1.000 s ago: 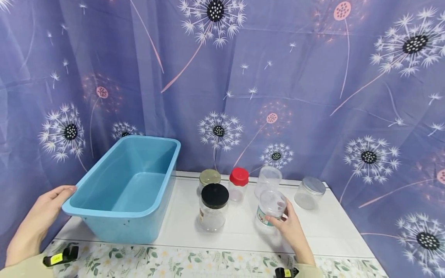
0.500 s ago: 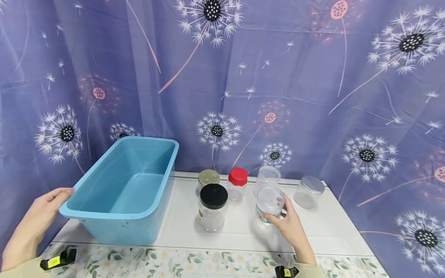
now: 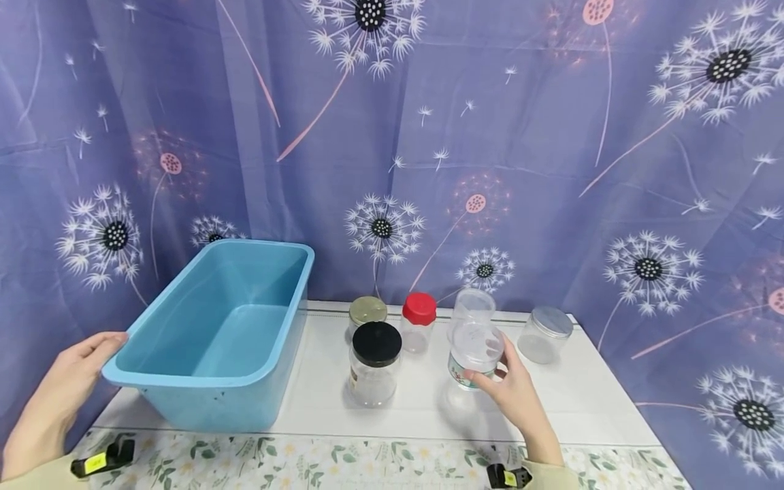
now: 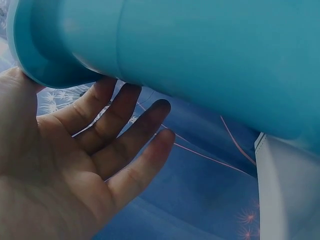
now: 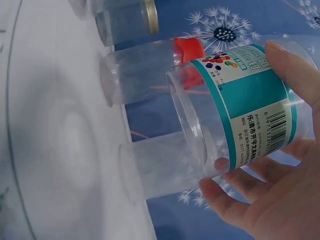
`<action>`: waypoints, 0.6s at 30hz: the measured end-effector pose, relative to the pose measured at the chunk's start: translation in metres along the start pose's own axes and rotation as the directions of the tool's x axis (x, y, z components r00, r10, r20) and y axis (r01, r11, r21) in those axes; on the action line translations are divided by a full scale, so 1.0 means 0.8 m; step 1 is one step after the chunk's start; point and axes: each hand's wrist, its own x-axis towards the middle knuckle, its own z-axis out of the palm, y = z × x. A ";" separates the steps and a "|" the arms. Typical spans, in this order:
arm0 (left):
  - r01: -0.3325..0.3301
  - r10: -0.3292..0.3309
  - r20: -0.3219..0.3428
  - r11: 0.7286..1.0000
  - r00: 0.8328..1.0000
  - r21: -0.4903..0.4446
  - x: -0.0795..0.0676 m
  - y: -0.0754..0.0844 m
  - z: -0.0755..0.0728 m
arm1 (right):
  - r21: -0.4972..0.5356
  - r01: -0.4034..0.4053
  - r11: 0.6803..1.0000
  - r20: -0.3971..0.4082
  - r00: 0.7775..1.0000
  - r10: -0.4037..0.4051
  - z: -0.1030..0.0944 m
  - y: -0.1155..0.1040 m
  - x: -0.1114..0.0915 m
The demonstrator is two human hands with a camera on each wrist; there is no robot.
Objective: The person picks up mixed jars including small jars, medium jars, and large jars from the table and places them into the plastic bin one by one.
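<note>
At the near left corner of a blue plastic tub (image 3: 202,384), my left hand (image 3: 70,384) holds the rim, thumb over the edge. In the left wrist view, the fingers (image 4: 125,110) reach under the rim against the outer wall. My right hand (image 3: 514,398) grips a clear plastic jar (image 3: 473,350) with a teal label, thumb on one side and fingers round the other. The right wrist view shows that label (image 5: 260,105) with a barcode, and the jar tipped a little over the white tabletop. Right behind it stands another clear jar (image 3: 474,304).
A black-lidded jar (image 3: 375,374) stands mid-table, with a gold-lidded jar (image 3: 367,311) and a red-lidded jar (image 3: 420,312) behind. To the right is a silver-lidded jar (image 3: 545,337). A purple dandelion-print curtain (image 3: 520,136) closes off the back; a floral cloth (image 3: 306,459) runs along the front.
My right hand has raised the teal-labelled jar slightly and shifted it a little back. The left hand keeps its hold on the tub's rim, and the view has shifted slightly.
</note>
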 end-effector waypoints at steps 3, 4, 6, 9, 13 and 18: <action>0.005 -0.005 -0.005 1.000 1.000 -0.005 0.002 -0.001 0.001 | 0.016 0.025 1.000 0.002 1.000 -0.025 -0.003 -0.006 0.006; 0.007 -0.007 -0.010 1.000 1.000 -0.006 0.001 -0.001 0.001 | 0.016 0.034 0.999 0.007 0.999 -0.034 -0.004 -0.010 0.008; 0.005 -0.005 -0.023 1.000 1.000 -0.011 0.001 -0.003 0.001 | 0.021 0.052 0.998 0.013 0.999 -0.053 -0.006 -0.019 0.014; 0.003 -0.003 -0.030 1.000 1.000 -0.012 0.000 -0.004 0.002 | 0.014 0.082 0.997 0.018 0.996 -0.082 -0.009 -0.033 0.022; 0.010 -0.010 -0.026 1.000 1.000 -0.008 0.000 -0.003 0.003 | -0.019 0.113 0.993 0.030 0.993 -0.112 -0.010 -0.056 0.030; 0.003 -0.004 -0.030 1.000 1.000 -0.014 0.000 -0.001 0.003 | -0.079 0.194 0.978 0.044 0.981 -0.191 -0.005 -0.086 0.045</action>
